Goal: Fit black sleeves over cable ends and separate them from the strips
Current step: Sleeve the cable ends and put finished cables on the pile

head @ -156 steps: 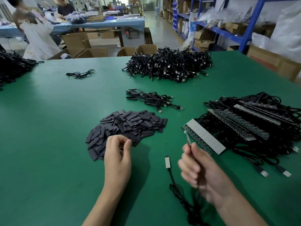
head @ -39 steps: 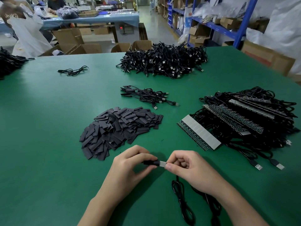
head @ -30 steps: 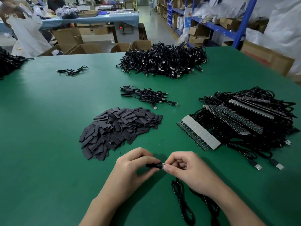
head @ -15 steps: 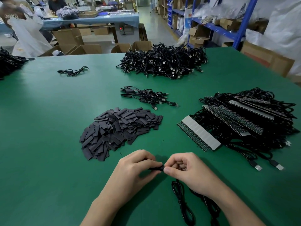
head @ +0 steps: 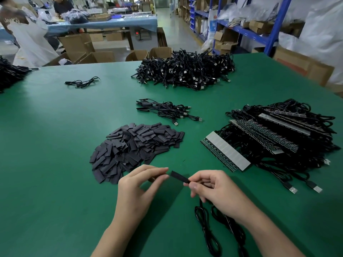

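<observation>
1. Here, pinching the left end of a black sleeve (head: 179, 176) with the left hand (head: 137, 188), thumb and forefinger closed on it.
2. Gripping the sleeve's right end with the right hand (head: 217, 191), fingers curled round it where the cable (head: 206, 236) enters.
3. Holding the sleeve between both hands, slightly tilted, left end higher, over the green bench (head: 55, 154).
4. Below the right wrist: cable lying in loops on the bench.
5. Just beyond the left hand: a loose pile (head: 135, 147) of spare sleeves, flat and dark.
6. To the right: strips (head: 224, 154) resting on a tangle (head: 297, 127) of black cables, the nearest strip angled toward the hands.
7. Farther back: a small bundle (head: 167, 110) of cables, then a large heap (head: 185, 71) near the far edge.
</observation>
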{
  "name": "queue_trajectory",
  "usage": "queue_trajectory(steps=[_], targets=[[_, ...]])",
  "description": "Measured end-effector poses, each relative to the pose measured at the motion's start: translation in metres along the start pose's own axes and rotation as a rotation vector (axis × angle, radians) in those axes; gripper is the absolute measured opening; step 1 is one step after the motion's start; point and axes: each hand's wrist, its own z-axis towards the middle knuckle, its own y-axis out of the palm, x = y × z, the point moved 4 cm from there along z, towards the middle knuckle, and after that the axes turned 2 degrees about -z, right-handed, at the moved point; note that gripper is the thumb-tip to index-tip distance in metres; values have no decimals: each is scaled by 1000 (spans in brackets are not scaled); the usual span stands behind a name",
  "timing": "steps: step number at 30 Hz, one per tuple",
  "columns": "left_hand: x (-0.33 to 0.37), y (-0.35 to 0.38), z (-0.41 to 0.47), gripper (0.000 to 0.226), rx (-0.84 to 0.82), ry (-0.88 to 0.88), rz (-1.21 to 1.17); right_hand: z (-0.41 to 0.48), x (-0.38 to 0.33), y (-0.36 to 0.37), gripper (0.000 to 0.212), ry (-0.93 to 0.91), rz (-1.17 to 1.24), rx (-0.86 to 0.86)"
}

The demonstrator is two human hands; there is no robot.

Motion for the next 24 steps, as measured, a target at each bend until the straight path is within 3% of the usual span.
queue_trajectory(steps=[9, 17, 24], targets=[[3, 8, -3, 18, -38, 12, 31, -1, -3, 5, 10, 2, -5, 50], [6, 11, -3, 22, -55, 99, 88, 0, -1, 5, 24, -1, -84, 111], [11, 11, -3, 15, -44, 221, 214, 0, 0, 5, 13, 14, -20, 159]])
